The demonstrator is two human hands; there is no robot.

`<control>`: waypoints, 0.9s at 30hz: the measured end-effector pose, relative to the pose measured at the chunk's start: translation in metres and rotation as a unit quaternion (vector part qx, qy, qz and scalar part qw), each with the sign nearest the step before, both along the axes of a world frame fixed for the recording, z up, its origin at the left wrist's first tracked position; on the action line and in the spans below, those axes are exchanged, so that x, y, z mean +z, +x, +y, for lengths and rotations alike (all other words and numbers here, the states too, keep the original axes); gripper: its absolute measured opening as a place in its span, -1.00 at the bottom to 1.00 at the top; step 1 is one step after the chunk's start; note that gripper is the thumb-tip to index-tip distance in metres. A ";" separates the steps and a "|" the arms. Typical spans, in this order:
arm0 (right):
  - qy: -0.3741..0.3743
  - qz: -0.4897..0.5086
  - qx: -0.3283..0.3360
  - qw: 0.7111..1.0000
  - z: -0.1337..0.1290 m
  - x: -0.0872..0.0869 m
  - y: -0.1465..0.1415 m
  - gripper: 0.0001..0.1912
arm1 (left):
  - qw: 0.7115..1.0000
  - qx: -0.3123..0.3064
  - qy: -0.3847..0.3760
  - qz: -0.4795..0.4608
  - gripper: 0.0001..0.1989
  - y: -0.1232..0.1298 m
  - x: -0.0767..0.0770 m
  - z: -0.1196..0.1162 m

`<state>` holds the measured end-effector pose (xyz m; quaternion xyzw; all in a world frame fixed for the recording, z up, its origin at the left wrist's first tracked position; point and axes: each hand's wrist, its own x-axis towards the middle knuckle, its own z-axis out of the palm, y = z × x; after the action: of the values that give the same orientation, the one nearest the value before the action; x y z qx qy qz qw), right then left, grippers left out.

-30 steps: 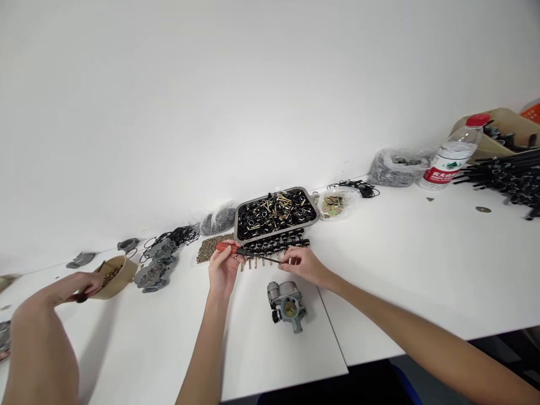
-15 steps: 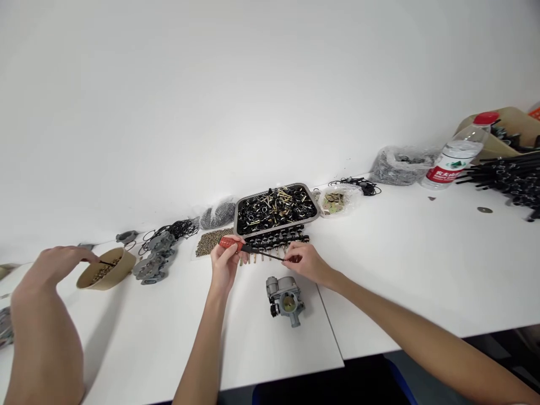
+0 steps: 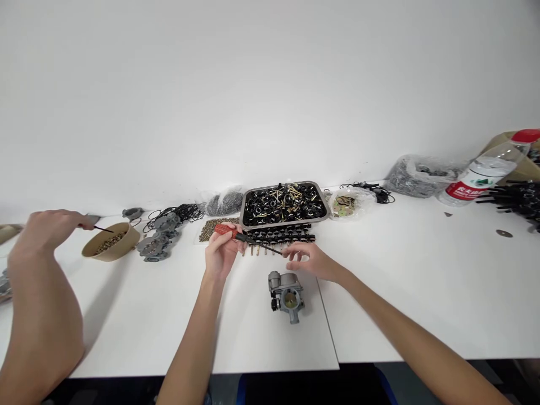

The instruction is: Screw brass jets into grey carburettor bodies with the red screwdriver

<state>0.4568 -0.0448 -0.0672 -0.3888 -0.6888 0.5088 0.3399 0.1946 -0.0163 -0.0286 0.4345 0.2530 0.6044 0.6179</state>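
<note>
My left hand [image 3: 220,254] is wrapped around the red handle of a screwdriver [image 3: 225,230], whose dark shaft slants down to the right. At the tip of that shaft is my right hand [image 3: 310,260], its thumb and fingers apart. Whether a small part sits on the tip is too fine to make out. Below both hands a grey metal carburetor [image 3: 290,298] stands on the white table [image 3: 248,343], its round bore with a brass-coloured plate facing me. Behind the hands lie rows of black fittings with brass-coloured pins [image 3: 280,235].
A metal tray [image 3: 287,224] of black and brass parts stands behind. Left are small brass parts [image 3: 211,229], grey castings [image 3: 158,242] and a tan bowl [image 3: 129,239], where another person's hand [image 3: 46,228] holds a thin tool. A bottle [image 3: 476,180] and bagged parts [image 3: 415,175] stand right.
My right hand's fingers have parted from their pinch at the screwdriver tip. The other person's hand has lifted its tool a little from the bowl. The view has shifted slightly.
</note>
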 end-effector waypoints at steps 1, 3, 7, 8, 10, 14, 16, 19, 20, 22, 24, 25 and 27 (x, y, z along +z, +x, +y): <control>-0.001 -0.016 0.039 0.999 0.000 0.004 0.005 -0.41 | 1.000 0.004 -0.004 -0.011 -0.85 -0.003 0.001 0.001; 0.003 -0.057 0.125 0.990 -0.002 0.011 0.012 -0.11 | 0.999 0.014 -0.006 -0.029 -0.85 -0.010 0.005 0.002; 0.048 -0.094 0.249 0.963 -0.014 0.022 0.006 0.08 | 0.999 0.028 0.007 -0.028 -0.85 -0.021 0.018 -0.005; 0.067 -0.092 0.261 0.959 -0.019 0.022 0.001 0.02 | 0.999 0.027 0.010 -0.022 -0.85 -0.022 0.021 -0.009; 0.106 -0.093 0.261 0.955 -0.028 0.020 -0.011 -0.18 | 1.000 0.019 0.020 -0.008 -0.86 -0.021 0.030 -0.019; 0.168 -0.130 0.221 0.952 -0.039 0.017 -0.023 -0.53 | 0.998 -0.011 0.042 0.036 -0.87 -0.014 0.047 -0.039; 0.186 -0.143 0.214 0.948 -0.040 0.017 -0.023 -0.56 | 0.996 -0.024 0.049 0.064 -0.87 -0.009 0.054 -0.046; 0.198 -0.147 0.209 0.946 -0.040 0.018 -0.021 -0.62 | 0.992 -0.044 0.059 0.101 -0.86 0.000 0.063 -0.053; 0.200 -0.148 0.208 0.946 -0.040 0.018 -0.021 -0.62 | 0.990 -0.051 0.063 0.113 -0.85 0.003 0.065 -0.054; 0.204 -0.147 0.206 0.946 -0.040 0.016 -0.021 -0.58 | 0.986 -0.065 0.074 0.136 -0.83 0.008 0.068 -0.056; 0.210 -0.143 0.205 0.945 -0.040 0.015 -0.021 -0.57 | 0.981 -0.080 0.083 0.155 -0.83 0.013 0.068 -0.057; 0.213 -0.142 0.206 0.945 -0.040 0.014 -0.021 -0.58 | 0.979 -0.088 0.086 0.164 -0.83 0.015 0.068 -0.058; 0.218 -0.142 0.210 0.942 -0.040 0.014 -0.021 -0.63 | 0.974 -0.101 0.091 0.179 -0.84 0.018 0.067 -0.060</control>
<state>0.4357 -0.0844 -0.0537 -0.2204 -0.8900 0.3451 0.2004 0.2127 -0.0760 0.0385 0.6138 0.2579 0.4715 0.5782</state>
